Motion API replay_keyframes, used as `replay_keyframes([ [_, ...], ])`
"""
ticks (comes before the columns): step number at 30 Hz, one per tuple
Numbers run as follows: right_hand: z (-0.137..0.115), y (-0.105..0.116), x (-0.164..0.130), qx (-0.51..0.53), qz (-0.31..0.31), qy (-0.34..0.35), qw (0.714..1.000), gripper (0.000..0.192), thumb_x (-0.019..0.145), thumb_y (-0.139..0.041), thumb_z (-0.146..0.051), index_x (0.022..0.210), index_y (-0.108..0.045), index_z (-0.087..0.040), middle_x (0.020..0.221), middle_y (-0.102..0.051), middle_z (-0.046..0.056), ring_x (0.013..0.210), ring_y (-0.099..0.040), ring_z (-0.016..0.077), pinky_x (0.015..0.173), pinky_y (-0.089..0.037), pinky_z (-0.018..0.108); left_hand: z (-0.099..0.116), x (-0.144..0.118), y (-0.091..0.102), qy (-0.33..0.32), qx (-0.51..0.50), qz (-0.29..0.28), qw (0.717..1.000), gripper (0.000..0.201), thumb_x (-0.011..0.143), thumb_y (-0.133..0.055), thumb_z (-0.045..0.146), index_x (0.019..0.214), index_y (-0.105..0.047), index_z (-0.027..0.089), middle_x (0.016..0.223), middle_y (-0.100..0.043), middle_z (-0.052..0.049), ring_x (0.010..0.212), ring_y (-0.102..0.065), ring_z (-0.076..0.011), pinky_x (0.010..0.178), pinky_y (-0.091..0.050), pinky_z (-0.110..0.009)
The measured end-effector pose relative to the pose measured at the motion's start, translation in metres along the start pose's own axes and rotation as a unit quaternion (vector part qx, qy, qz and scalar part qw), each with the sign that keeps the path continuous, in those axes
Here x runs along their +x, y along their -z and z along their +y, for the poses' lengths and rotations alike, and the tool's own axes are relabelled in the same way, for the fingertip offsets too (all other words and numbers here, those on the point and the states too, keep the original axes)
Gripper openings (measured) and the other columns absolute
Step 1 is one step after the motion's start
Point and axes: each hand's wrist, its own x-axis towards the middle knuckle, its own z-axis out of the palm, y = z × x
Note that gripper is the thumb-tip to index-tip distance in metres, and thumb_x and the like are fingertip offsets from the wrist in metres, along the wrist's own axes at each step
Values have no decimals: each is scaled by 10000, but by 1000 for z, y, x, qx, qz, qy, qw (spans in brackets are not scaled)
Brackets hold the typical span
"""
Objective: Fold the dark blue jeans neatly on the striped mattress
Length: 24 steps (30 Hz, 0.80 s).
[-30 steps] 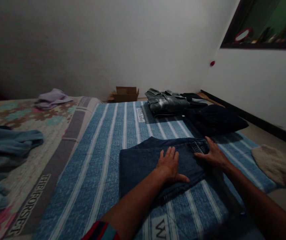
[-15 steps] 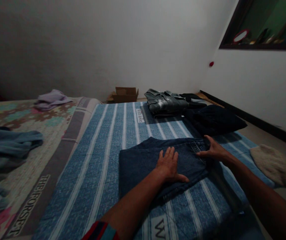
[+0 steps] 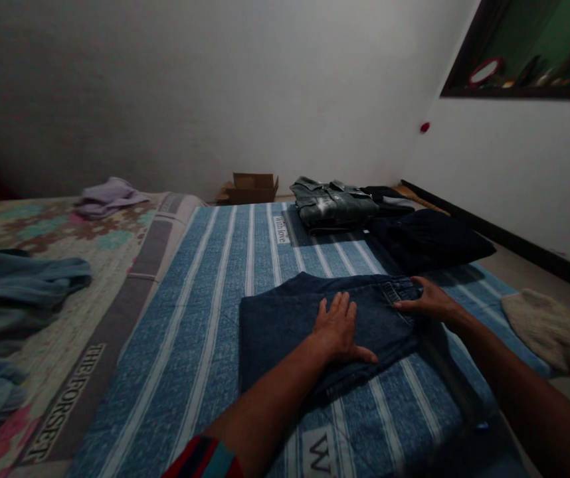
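Folded dark blue jeans (image 3: 285,325) lie on a blue striped bedsheet (image 3: 205,318). My left hand (image 3: 337,326) rests flat on the middle of the jeans, fingers together and pointing away. My right hand (image 3: 427,302) touches the right edge of the jeans at the waistband, fingers extended along the fabric. Neither hand holds anything.
A folded grey denim jacket (image 3: 332,202) and dark clothes (image 3: 424,239) lie at the far end of the bed. Blue garments (image 3: 10,285) and a lilac cloth (image 3: 108,196) lie on the floral sheet at left. A cardboard box (image 3: 252,187) stands by the wall. A beige mat (image 3: 549,328) lies on the floor.
My right hand slid slightly away along the waistband edge of the jeans. My left hand stayed in place on the jeans.
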Motion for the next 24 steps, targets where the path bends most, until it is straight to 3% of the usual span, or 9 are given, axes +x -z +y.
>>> replay_keyframes([
  [6, -7, 0, -9, 10, 5, -18, 1000, 1030, 469, -861, -471, 1339, -442, -111, 1233, -609, 177, 1098, -601, 328, 916, -499, 415, -1, 1, -2, -5, -3, 4, 1000, 1211, 633, -423, 866, 1497, -123, 71, 1568, 24, -186, 1446, 69, -313, 1142, -5, -558],
  [13, -14, -1, -19, 78, 27, -41, 996, 731, 434, -893, -400, 1068, -617, -165, 935, -720, 103, 922, -672, 326, 775, -549, 406, 0, 0, 0, -4, -9, 0, 1000, 1203, 635, -445, 857, 1496, -132, 77, 1567, 18, -189, 1446, 61, -320, 1142, -10, -560],
  [24, -14, -3, -27, 79, 52, -25, 995, 613, 470, -872, -363, 997, -642, -149, 907, -722, 99, 852, -684, 292, 748, -549, 390, 1, 0, 1, -1, -5, -3, 1000, 1188, 638, -436, 862, 1499, -131, 102, 1574, 1, -184, 1445, 55, -329, 1144, -15, -555],
])
